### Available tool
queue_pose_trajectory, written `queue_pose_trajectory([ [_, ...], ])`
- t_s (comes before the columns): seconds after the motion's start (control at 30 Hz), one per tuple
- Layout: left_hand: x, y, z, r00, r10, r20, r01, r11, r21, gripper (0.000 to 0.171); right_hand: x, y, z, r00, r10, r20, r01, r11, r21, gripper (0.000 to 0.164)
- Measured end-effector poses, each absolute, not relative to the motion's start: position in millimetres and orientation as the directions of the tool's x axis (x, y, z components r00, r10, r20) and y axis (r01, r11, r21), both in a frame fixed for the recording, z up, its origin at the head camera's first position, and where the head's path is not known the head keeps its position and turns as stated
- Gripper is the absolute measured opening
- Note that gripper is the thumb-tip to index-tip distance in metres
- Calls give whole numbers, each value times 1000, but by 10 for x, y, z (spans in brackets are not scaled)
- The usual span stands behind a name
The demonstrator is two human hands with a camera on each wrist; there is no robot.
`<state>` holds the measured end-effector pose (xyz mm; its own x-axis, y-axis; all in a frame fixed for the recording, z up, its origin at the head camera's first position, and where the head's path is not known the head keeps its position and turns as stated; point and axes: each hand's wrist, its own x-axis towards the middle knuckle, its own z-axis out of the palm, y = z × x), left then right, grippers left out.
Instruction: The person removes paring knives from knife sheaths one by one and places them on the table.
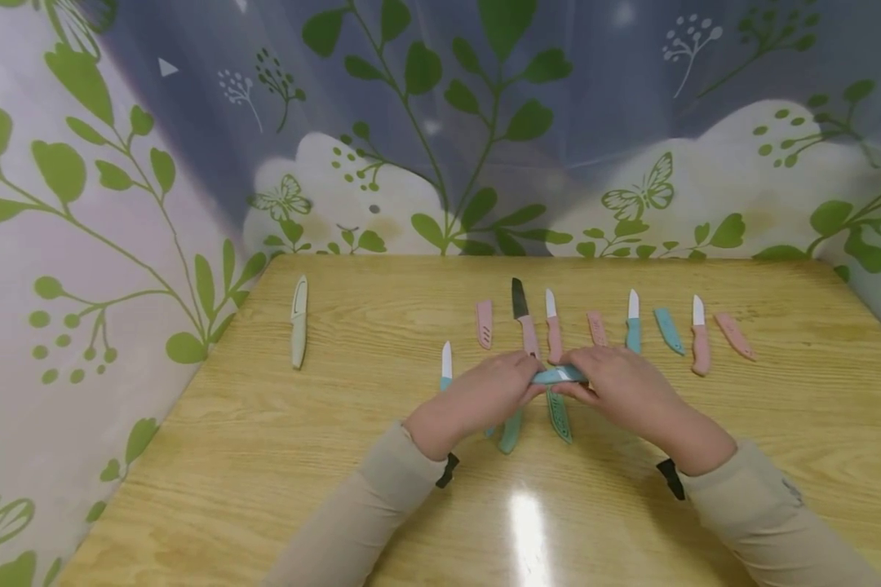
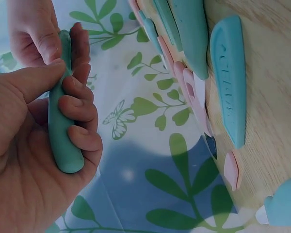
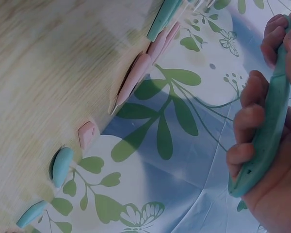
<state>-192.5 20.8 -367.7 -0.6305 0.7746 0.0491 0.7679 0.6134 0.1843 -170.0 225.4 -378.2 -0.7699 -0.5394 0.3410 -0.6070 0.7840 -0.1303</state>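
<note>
A small teal knife (image 1: 560,374) is held level between the two hands above the middle of the table. My left hand (image 1: 484,391) has its fingers curled round the rounded handle (image 2: 65,131), with the thumb laid along it. At the other end, my right hand (image 1: 631,391) grips a teal part with a small hole (image 3: 262,160), which looks like the sheath. The blade is not visible. Below the hands lie a green handle (image 1: 511,432) and a green slotted sheath (image 1: 559,417). Beside the left wrist is a white-bladed knife (image 1: 446,359), its blue handle partly covered.
Behind the hands lie a dark-bladed pink knife (image 1: 520,298), a pink knife (image 1: 551,306), a blue knife (image 1: 634,318) and another pink knife (image 1: 700,342). Among them are pink sheaths (image 1: 484,324) and a blue sheath (image 1: 669,330). A pale green sheathed knife (image 1: 298,326) lies far left.
</note>
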Motion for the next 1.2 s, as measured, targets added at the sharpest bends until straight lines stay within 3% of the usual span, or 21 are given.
queue_pose_trajectory([
  [0.7,-1934,187,-3671,-603,794,74,790,582,193,30,-1672,2258,-3760,-786,-497,367,-584,792,-177,23],
  [1.2,-1933,168,-3657,-601,798,54,786,577,220,25,-1704,2303,-3772,-752,-573,327,-646,739,-192,17],
])
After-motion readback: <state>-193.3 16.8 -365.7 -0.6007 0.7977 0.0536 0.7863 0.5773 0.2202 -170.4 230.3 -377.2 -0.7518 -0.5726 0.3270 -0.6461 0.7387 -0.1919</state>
